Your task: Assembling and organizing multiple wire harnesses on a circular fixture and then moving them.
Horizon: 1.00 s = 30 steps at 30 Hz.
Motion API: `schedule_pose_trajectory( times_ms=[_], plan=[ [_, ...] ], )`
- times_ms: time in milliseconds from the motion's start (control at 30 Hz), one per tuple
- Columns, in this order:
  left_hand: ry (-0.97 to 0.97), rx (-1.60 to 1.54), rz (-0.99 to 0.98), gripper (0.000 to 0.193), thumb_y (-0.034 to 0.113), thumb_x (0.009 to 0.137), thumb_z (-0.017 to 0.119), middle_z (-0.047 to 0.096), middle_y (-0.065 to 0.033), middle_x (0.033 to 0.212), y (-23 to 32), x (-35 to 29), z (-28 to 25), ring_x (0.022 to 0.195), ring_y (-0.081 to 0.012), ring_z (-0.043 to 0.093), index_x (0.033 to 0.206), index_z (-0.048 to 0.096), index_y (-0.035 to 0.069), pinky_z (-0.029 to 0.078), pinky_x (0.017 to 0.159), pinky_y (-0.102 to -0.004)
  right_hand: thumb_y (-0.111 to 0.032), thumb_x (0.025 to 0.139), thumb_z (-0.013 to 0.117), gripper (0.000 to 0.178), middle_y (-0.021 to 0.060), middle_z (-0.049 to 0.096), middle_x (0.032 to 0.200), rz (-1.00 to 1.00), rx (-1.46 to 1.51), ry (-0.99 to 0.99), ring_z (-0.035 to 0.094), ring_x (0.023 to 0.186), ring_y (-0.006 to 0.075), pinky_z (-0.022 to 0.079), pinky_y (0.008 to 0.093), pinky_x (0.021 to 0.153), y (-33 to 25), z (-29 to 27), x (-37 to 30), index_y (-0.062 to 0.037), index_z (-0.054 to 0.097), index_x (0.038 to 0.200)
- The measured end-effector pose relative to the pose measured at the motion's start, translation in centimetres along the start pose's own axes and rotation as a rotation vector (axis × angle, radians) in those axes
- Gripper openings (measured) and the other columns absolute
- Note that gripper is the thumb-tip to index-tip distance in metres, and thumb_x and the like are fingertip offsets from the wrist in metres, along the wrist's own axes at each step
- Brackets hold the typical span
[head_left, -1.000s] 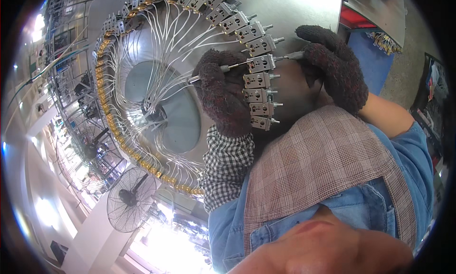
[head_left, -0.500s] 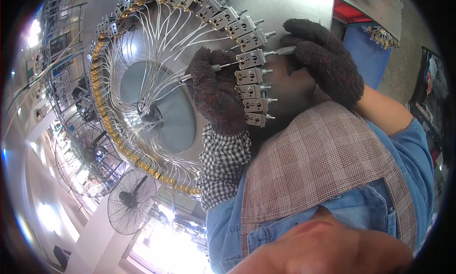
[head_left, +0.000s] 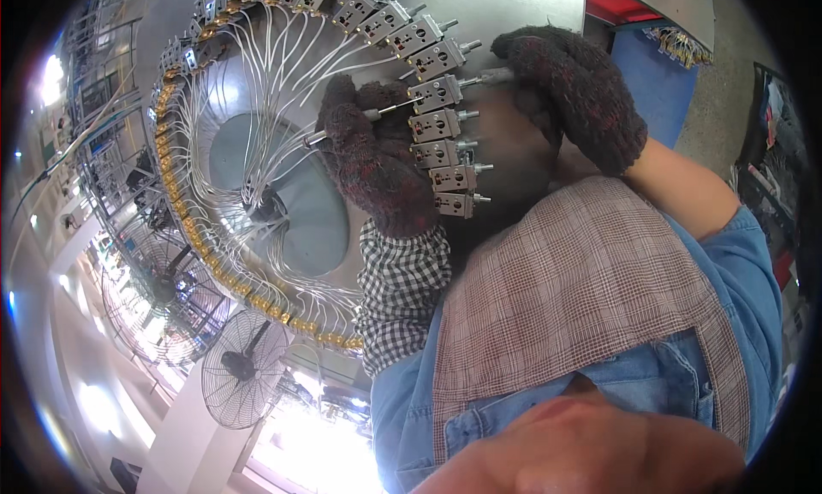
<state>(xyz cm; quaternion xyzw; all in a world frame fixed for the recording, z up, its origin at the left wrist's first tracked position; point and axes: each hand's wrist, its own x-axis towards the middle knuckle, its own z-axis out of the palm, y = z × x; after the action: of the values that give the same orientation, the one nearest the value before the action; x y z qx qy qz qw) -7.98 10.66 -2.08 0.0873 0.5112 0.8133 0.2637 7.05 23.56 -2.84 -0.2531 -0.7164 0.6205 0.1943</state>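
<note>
My left hand (head_left: 372, 164), in a dark knitted glove, is closed round a slim screwdriver (head_left: 396, 108). Its thin blade reaches the face of a small metal box-shaped unit (head_left: 436, 94) with a shaft. On the other side, my gloved right hand (head_left: 582, 96) pinches a grey cylindrical piece (head_left: 495, 76) that meets the end of that unit's shaft. The right fingertips are partly hidden. More units of the same kind (head_left: 437, 155) stand in a curved row nearer to me, with others (head_left: 417, 37) beyond.
White wires (head_left: 278, 57) run from a grey hub (head_left: 265, 207) to a ring of brass-coloured fittings (head_left: 205, 246). A metal table (head_left: 505, 6) lies beneath. Fans (head_left: 244, 366) stand at the lower left. A blue panel (head_left: 655, 83) and a bundle of brass-tipped parts (head_left: 681, 44) are at the upper right.
Both hands and the row of units appear slightly farther left and up in view. The screwdriver stays at the same unit, and the right-hand piece now lines up with its shaft.
</note>
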Motion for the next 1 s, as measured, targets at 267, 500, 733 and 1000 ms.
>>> schedule_pose_trajectory(
  times_ms=[267,500,733,1000],
  plan=[
    [-0.042,-0.066,-0.015,0.037,0.02,0.091,0.047,0.056,-0.0179,0.096,0.0,0.1,-0.4,0.087,-0.0286,0.059,0.121,0.041,-0.002,0.054,0.073,-0.0429,-0.013,0.088,0.05,0.028,0.0087,0.058,0.101,-0.251,-0.286,0.039,0.059,0.07,0.0132,0.05,0.0257,0.062,1.4,0.4,0.0,-0.005,0.055,0.115],
    [-0.047,-0.048,-0.005,0.036,0.02,0.092,0.045,0.056,-0.0179,0.098,-0.1,-0.3,-0.4,0.088,-0.0279,0.058,0.122,0.04,-0.001,0.054,0.075,-0.0421,-0.013,0.088,0.05,0.029,0.0096,0.059,0.102,0.011,0.1,0.027,0.059,0.077,0.0158,0.051,0.0279,0.066,-0.2,0.0,-0.1,-0.0071,0.056,0.115],
    [-0.032,-0.063,-0.036,0.039,0.02,0.091,0.046,0.057,-0.0161,0.097,-0.2,0.4,-0.8,0.088,-0.0278,0.059,0.122,0.039,-0.002,0.054,0.075,-0.0412,-0.007,0.085,0.049,0.03,0.0105,0.059,0.092,-0.409,-0.362,0.143,0.06,0.065,0.0165,0.052,0.0286,0.061,0.6,0.3,1.0,-0.0066,0.055,0.115],
    [-0.044,0.007,-0.047,0.034,0.02,0.089,0.05,0.056,-0.0164,0.096,-0.1,0.0,-0.8,0.089,-0.0266,0.058,0.115,0.045,-0.002,0.053,0.075,-0.0402,-0.005,0.078,0.051,0.038,0.015,0.056,0.111,-0.288,-0.479,-0.05,0.058,0.094,0.0299,0.048,0.0345,0.079,1.9,-0.6,0.3,-0.0066,0.054,0.115]
  ],
)
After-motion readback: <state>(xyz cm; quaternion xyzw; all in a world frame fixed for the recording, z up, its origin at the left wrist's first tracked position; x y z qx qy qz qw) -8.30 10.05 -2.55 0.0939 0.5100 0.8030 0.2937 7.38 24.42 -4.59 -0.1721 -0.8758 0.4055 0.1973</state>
